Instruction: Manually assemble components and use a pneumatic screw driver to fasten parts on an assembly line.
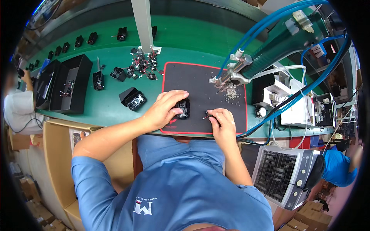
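My left hand (165,107) grips a small black plastic housing (184,108) and presses it onto the black mat with a red border (200,77). My right hand (220,119) pinches a tiny black part with thin wires (208,114) just to the right of the housing. A hanging green pneumatic screwdriver (246,65) with blue hoses points down at the mat's far right, above a scatter of small screws (231,93).
On the green bench lie an open black housing (133,99), two more housings (98,81), a pile of wired small parts (142,64) and black trays (71,82). More housings line the far conveyor (92,37). White machines (296,104) stand right. Another person (17,104) sits at left.
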The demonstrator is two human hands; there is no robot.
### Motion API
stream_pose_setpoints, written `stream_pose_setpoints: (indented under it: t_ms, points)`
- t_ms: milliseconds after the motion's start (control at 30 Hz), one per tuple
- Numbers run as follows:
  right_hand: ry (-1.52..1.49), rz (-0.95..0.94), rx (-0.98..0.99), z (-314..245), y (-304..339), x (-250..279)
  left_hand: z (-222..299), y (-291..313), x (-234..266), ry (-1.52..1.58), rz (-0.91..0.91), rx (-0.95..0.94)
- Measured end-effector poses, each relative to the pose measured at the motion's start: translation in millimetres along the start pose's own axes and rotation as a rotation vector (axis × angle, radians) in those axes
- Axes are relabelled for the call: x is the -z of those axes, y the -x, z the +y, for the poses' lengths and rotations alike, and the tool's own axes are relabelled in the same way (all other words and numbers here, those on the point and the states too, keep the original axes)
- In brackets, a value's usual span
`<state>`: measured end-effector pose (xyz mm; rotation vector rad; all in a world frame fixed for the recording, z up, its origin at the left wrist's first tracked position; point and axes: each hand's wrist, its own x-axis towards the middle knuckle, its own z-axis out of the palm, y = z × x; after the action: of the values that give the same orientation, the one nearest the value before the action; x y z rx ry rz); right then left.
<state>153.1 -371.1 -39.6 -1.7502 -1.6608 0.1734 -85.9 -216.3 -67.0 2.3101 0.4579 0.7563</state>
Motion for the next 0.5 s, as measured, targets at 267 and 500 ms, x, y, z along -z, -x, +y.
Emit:
stream_pose_setpoints:
  t_ms: [267, 500]
  points:
    - [0.002, 0.05, -0.022, -25, -14, -16, 15, -7, 23, -0.202, -0.09, -0.042]
    - [0.035, 0.109, -0.011, -15, 2, -4, 7, -10, -10, -0.167, -0.061, -0.047]
